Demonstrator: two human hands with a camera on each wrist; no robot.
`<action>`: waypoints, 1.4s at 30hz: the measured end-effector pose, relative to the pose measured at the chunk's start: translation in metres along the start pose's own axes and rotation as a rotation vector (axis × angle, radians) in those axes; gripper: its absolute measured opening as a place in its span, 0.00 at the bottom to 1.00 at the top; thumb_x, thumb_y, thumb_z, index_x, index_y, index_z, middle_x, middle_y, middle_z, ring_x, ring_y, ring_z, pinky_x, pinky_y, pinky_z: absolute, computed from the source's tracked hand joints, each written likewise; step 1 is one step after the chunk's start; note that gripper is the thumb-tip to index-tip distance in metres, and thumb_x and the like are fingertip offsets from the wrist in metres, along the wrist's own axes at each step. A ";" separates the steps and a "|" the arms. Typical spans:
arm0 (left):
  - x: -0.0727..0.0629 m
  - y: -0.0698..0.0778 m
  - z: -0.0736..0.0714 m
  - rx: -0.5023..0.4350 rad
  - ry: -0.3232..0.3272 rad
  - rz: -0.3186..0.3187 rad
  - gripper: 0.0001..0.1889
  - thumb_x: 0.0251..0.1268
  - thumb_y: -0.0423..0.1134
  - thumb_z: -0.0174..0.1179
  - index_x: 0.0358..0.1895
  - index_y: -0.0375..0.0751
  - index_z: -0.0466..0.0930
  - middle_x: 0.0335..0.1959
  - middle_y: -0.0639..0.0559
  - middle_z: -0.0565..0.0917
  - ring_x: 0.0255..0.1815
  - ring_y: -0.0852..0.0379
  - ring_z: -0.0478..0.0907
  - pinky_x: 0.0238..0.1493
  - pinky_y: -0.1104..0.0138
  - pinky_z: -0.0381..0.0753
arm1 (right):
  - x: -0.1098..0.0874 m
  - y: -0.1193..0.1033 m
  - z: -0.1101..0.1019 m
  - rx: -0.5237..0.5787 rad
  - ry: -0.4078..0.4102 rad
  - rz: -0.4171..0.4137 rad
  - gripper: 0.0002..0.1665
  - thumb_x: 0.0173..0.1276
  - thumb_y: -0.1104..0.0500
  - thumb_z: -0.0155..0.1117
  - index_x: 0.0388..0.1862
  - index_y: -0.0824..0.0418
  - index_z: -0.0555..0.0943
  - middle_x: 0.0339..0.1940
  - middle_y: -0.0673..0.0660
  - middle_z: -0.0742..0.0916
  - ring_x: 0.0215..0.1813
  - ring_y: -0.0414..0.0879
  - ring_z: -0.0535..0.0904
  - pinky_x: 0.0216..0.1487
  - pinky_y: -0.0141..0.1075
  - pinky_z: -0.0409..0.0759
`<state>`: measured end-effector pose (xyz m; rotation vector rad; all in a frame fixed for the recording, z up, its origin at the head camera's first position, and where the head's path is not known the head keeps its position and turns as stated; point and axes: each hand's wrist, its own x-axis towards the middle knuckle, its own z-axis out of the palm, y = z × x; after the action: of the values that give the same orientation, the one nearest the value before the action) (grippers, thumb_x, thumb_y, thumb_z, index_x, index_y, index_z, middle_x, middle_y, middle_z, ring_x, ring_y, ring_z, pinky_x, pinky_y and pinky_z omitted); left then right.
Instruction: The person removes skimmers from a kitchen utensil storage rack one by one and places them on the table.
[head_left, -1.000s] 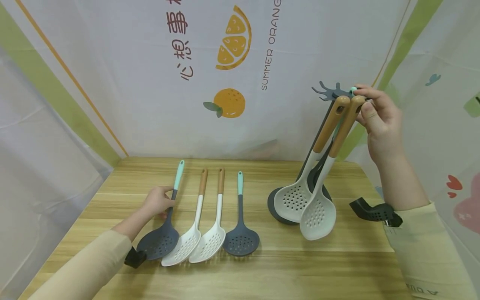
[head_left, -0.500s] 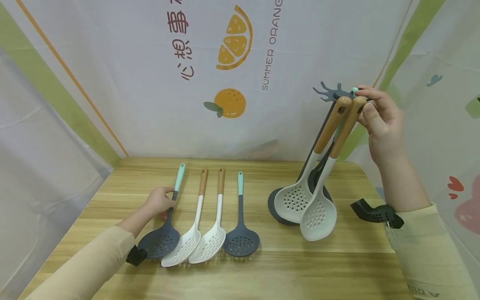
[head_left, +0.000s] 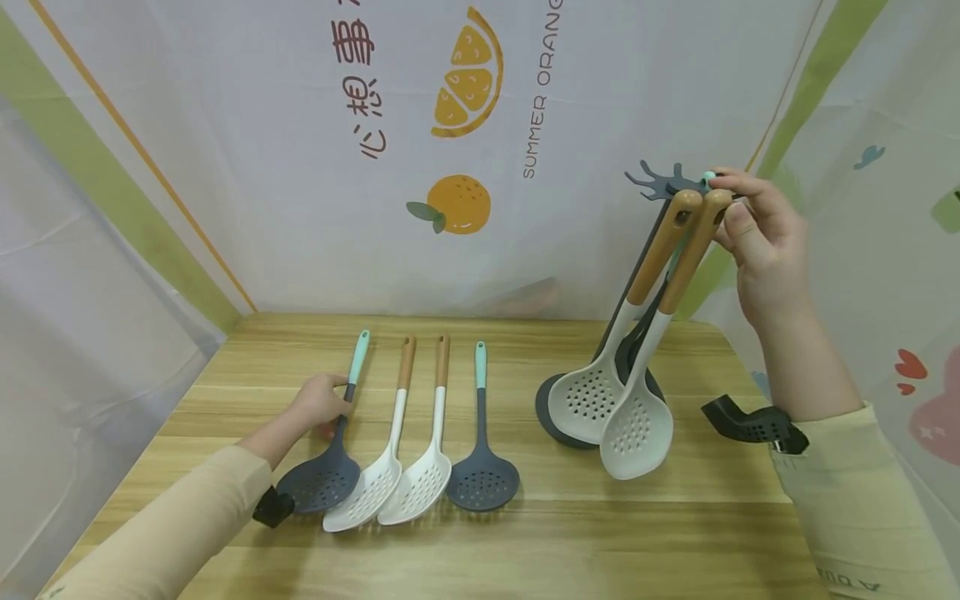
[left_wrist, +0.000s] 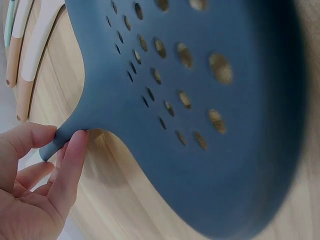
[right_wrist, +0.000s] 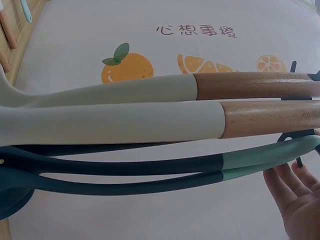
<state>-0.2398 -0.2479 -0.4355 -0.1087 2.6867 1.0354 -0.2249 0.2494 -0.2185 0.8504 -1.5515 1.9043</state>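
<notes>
In the head view my left hand (head_left: 321,400) pinches the shaft of a dark blue-grey skimmer (head_left: 321,482) with a mint handle, leftmost in a row on the table. The left wrist view shows thumb and fingers of the left hand (left_wrist: 45,175) on its neck, just behind the perforated head. At the right, my right hand (head_left: 768,242) grips the top of a dark utensil rack (head_left: 656,182) with prong-like hooks. Two white skimmers (head_left: 636,433) with wooden handles hang in front. Behind them hang dark utensils with mint handles (right_wrist: 265,159), the right fingertips against one handle end.
Right of the held skimmer lie two white skimmers (head_left: 417,492) with wooden handles and another dark skimmer (head_left: 483,482) with a mint handle, heads toward me. The rack's round dark base (head_left: 551,417) stands on the wooden table (head_left: 570,550). A printed curtain (head_left: 300,233) hangs behind.
My left hand has drawn the dark skimmer's handle slightly toward me, with its head shifting a little. The right hand and the rack stay in place.
</notes>
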 end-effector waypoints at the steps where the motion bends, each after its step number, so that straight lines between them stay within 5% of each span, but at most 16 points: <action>1: 0.000 0.000 0.000 0.003 -0.005 -0.005 0.36 0.52 0.23 0.59 0.67 0.19 0.57 0.16 0.44 0.73 0.12 0.55 0.76 0.19 0.64 0.82 | 0.000 0.000 0.000 0.009 -0.003 0.007 0.16 0.70 0.64 0.58 0.52 0.75 0.76 0.58 0.64 0.75 0.57 0.53 0.70 0.52 0.39 0.73; 32: -0.009 0.010 0.000 0.132 -0.168 -0.097 0.43 0.45 0.17 0.58 0.69 0.18 0.49 0.22 0.39 0.78 0.17 0.53 0.80 0.23 0.66 0.83 | 0.001 -0.001 -0.002 0.044 -0.016 0.029 0.15 0.70 0.65 0.58 0.50 0.74 0.78 0.58 0.62 0.75 0.61 0.53 0.66 0.54 0.39 0.73; 42: -0.009 0.011 -0.001 0.108 -0.214 -0.111 0.43 0.48 0.17 0.58 0.70 0.20 0.46 0.26 0.38 0.78 0.21 0.50 0.81 0.24 0.64 0.83 | 0.000 -0.003 -0.002 0.015 -0.018 0.017 0.17 0.69 0.64 0.60 0.51 0.75 0.77 0.57 0.63 0.75 0.55 0.52 0.73 0.52 0.36 0.76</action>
<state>-0.2329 -0.2403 -0.4249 -0.1181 2.5054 0.8176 -0.2227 0.2517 -0.2165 0.8657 -1.5615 1.9277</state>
